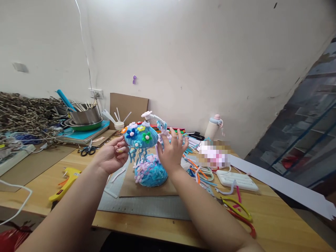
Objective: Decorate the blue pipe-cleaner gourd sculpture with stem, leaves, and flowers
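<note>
A blue fuzzy jellyfish-like dome [141, 138] hangs from a curved, wrapped stem [156, 119]. Coloured pipe-cleaner flowers dot its top, and curly blue strands dangle below. My left hand [115, 154] has its fingers curled against the dome's left rim, gripping it. To the right, my right hand [173, 148] is open, fingers spread, beside the stem and its lilac flowers; whether it touches them is hard to tell. Beneath the dome, a rounded blue base [153, 176] with pink flowers sits on a brown cardboard square [147, 191].
The cardboard lies on a grey cutting mat [157, 210]. At left are a yellow glue gun [65, 182] and dark scissors [88, 150]. Pliers [240, 208], a white power bank-like box [237, 180], loose pipe cleaners [199, 171] and a bottle [213, 127] stand or lie at right.
</note>
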### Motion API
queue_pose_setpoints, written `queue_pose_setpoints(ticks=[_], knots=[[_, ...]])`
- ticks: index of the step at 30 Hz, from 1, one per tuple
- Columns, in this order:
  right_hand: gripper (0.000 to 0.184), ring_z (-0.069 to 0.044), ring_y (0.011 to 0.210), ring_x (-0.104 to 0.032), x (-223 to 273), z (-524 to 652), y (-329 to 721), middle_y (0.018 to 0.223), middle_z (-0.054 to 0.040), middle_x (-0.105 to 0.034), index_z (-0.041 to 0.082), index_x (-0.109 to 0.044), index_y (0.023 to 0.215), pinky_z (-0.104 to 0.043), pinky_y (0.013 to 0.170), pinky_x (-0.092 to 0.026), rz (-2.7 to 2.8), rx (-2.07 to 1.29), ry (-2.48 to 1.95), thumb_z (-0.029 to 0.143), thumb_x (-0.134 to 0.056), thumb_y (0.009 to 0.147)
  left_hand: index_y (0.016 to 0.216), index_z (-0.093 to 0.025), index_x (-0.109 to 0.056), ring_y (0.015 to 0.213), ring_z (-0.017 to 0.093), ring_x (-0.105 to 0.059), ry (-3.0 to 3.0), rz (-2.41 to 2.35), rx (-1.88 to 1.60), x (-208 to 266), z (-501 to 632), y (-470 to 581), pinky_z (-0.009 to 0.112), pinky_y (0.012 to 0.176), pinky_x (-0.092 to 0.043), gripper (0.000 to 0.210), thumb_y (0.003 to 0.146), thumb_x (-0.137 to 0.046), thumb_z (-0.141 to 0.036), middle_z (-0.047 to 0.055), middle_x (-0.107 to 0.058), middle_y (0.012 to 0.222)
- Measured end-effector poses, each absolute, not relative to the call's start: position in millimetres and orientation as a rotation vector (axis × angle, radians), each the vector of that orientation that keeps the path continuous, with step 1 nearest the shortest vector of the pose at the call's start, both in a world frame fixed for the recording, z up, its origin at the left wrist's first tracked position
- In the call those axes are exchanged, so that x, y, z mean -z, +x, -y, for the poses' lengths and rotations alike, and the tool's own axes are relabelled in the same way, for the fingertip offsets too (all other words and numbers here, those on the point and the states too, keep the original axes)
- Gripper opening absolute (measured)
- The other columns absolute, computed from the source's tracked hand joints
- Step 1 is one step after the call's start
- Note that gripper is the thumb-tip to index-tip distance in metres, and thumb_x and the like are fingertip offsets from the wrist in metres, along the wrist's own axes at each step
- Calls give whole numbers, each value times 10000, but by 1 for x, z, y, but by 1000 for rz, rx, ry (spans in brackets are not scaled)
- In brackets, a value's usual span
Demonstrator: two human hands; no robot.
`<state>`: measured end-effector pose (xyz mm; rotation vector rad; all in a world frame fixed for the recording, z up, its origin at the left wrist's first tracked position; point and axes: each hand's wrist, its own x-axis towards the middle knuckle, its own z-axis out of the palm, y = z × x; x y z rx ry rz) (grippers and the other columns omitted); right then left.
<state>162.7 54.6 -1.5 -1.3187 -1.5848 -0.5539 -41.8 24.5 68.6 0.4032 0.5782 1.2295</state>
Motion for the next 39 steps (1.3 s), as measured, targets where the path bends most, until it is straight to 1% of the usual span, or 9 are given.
queue_pose_setpoints(ticks=[4,6,10,13,16,20,25,31,39], knots=[[350,-318,1301,-344,1,-60,156,1445,-114,-427,239,-587,1224,-585,1071,-109,1573,511,-1335,292,-473,898,658,-182,-370,311,39,-370,410,-584,-1209,-71,-24,-36,143,281,-228,295,953,-377,-180,-87,-347,468],[355,-318,1310,-337,2,-59,155,1449,-118,-424,233,-583,1230,-587,1072,-108,1572,488,-1339,277,-465,899,657,-182,-372,309,40,-365,416,-577,-1202,-73,-23,-35,142,280,-229,296,954,-371,-177,-87,-346,463],[348,-337,1399,-206,4,-58,156,1493,-126,-356,242,-586,1222,-626,1071,-68,1601,475,-1369,276,-461,900,652,-183,-369,307,40,-354,416,-577,-1205,-75,-24,-34,144,278,-230,300,951,-377,-179,-85,-341,465],[348,-372,1429,-95,4,-56,158,1536,-124,-269,274,-585,1222,-665,1038,-97,1610,456,-1382,298,-488,889,652,-184,-371,310,42,-356,418,-574,-1211,-75,-24,-35,144,277,-230,297,949,-383,-182,-83,-341,466],[328,-383,1435,-39,3,-56,159,1550,-100,-240,304,-600,1199,-678,1020,-129,1612,435,-1399,316,-496,889,653,-185,-368,313,43,-363,418,-567,-1214,-74,-25,-36,142,278,-230,295,948,-377,-173,-83,-346,464],[311,-384,1438,1,1,-54,157,1565,-65,-212,334,-614,1179,-685,1019,-122,1636,452,-1507,355,-488,895,658,-186,-368,311,46,-366,409,-578,-1218,-73,-27,-37,147,276,-220,290,948,-380,-178,-84,-357,463],[325,-388,1438,5,0,-54,155,1572,-45,-201,362,-599,1201,-704,1015,-90,1663,468,-1581,385,-466,905,662,-187,-371,313,48,-369,400,-579,-1216,-72,-27,-38,148,280,-222,285,947,-380,-170,-83,-360,464],[269,-411,1434,16,0,-56,154,1565,-57,-215,339,-655,1103,-720,1001,-64,1662,457,-1569,365,-470,909,662,-188,-371,316,49,-358,379,-586,-1207,-69,-28,-36,148,279,-224,285,946,-396,-185,-82,-358,470],[303,-380,1441,-21,3,-54,160,1549,-76,-238,316,-632,1154,-685,1034,-81,1670,417,-1484,308,-486,889,637,-186,-352,306,39,-355,357,-594,-1209,-73,-23,-32,139,277,-220,324,959,-380,-212,-84,-349,448]])
